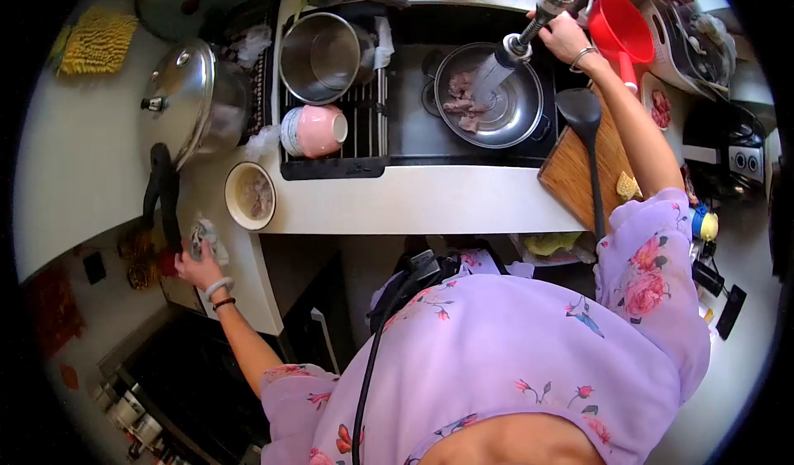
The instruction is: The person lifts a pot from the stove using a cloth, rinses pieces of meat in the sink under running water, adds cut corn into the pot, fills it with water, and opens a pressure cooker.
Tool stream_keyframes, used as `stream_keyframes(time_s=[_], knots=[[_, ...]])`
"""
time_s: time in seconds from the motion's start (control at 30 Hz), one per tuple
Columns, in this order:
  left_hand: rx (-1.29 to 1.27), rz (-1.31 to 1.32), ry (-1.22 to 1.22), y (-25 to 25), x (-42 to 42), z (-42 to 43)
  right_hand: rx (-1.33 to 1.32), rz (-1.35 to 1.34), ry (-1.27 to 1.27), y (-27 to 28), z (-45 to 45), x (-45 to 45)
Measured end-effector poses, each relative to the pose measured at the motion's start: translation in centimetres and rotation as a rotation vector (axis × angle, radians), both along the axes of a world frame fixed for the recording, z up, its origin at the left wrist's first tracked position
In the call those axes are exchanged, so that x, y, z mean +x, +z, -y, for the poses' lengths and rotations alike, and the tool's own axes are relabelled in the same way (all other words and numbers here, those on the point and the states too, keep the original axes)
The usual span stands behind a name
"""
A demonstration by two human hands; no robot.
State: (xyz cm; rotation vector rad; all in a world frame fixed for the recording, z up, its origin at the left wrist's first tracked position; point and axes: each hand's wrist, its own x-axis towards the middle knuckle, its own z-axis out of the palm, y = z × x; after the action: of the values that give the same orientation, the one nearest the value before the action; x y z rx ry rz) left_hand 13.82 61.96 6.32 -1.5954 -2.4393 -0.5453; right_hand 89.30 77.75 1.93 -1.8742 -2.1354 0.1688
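At upper centre, the metal pan (519,116) is set in the sink (409,126), presumably for drainage, and the faucet (514,46) is held in the closed grip of the right hand (566,39), seemingly to aim water at the meat (465,106), untouched below left; whether the cloth (206,237) is gripped by the left hand (198,271) cannot be told.

Lilac floral top (488,341), silvery bracelet (583,58)

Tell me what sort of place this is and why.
A kitchen, probably a home one: a sink with raw meat in a metal pan, a pressure cooker and a wooden cutting board.
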Motion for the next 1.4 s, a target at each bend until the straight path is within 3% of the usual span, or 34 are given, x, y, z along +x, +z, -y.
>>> stream_keyframes(time_s=[0.07, 0.1, 0.13, 0.2, 0.3, 0.47, 0.53, 0.6, 0.7, 0.77, 0.87, 0.9, 1.0, 1.07, 1.13, 1.2, 1.33, 1.4], knots=[[-0.005, -0.225, 0.113, 0.4, 1.2, -0.4, -0.164, -0.091, 0.004, -1.1, 0.3, -0.2], [0.063, -0.156, 0.050, 2.2, 5.2, -0.3, -0.163, -0.151, 0.076, -1.2, 0.9, -0.8], [0.066, -0.149, 0.043, 1.7, 7.5, 0.2, -0.398, -0.089, -0.017, -0.4, 1.2, -2.0], [0.117, 0.164, -0.158, 0.9, 11.6, 1.3, -0.579, 0.102, -0.040, -1.7, 1.4, -2.7], [0.013, 0.479, -0.358, 0.7, 21.7, 1.0, -0.657, 0.137, -0.098, -2.1, 1.5, -3.2], [-0.255, 0.804, -0.822, -2.5, 33.2, -4.7, -0.520, 0.155, -0.200, 1.5, 5.3, -3.7], [-0.400, 0.725, -0.926, -6.1, 37.3, -8.3, -0.411, 0.228, -0.163, 3.1, 9.9, -3.2], [-0.490, 0.581, -0.995, -11.4, 40.9, -12.2, -0.475, 0.240, -0.220, 5.9, 15.1, -3.7], [-0.388, 0.396, -1.024, -19.7, 45.3, -17.7, -0.627, 0.289, -0.446, 4.3, 22.5, -3.0], [-0.263, 0.271, -0.946, -23.0, 47.8, -20.4, -0.538, 0.280, -0.564, 3.1, 26.3, -3.6], [-0.773, 0.184, -0.848, -24.2, 49.8, -22.6, -0.410, 0.286, -0.654, 1.0, 29.3, -4.0], [-0.761, 0.091, -0.833, -24.3, 50.2, -22.7, -0.317, 0.236, -0.655, 0.2, 30.0, -3.9], [-0.877, 0.186, -0.543, -24.7, 50.1, -23.6, -0.160, 0.124, -0.658, -0.9, 30.8, -4.1], [-1.061, 0.433, -0.524, -23.7, 48.8, -23.9, -0.143, 0.058, -0.586, 0.3, 29.3, -4.3], [-1.013, 0.445, -0.512, -23.8, 48.6, -23.0, -0.186, 0.028, -0.521, 2.9, 26.0, -5.1], [-1.075, 0.561, -0.450, -23.6, 48.7, -22.5, -0.467, 0.096, -0.354, 4.0, 21.9, -5.5], [-1.078, 0.869, -0.271, -25.2, 49.1, -22.6, -0.492, 0.325, -0.052, -2.0, 12.7, -7.3], [-1.089, 0.877, -0.297, -25.5, 48.9, -22.6, -0.611, 0.411, 0.017, -3.0, 10.5, -7.9]])
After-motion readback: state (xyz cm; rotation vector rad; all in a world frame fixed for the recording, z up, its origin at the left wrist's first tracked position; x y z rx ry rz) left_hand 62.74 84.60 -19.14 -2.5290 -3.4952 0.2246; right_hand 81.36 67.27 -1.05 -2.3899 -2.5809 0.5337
